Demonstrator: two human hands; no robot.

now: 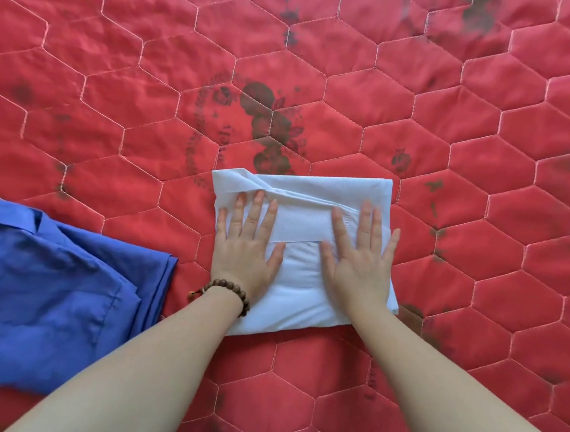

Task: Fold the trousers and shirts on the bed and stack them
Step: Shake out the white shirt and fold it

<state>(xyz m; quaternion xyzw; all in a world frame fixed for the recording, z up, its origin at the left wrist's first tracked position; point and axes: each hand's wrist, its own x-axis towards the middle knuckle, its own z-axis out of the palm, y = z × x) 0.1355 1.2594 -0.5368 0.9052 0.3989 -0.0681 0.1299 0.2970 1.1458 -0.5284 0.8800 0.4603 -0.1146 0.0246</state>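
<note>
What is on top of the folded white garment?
Both hands lie flat on the white garment: the left hand and the right hand, fingers spread. The cloth beneath the palms is covered. The blue shirt lies apart, not stacked.

A: Bed cover (485,128)?
B: Red, quilted in pale hexagon stitching; faded dark floral print, with a ring-shaped motif near the middle.
A: Folded garment (308,197) at centre?
B: Very pale blue, near white, plain.
A: Garment (52,287) at left?
B: Solid royal blue, no pattern.
A: Bracelet (234,291)?
B: Brown wooden beads.
</note>
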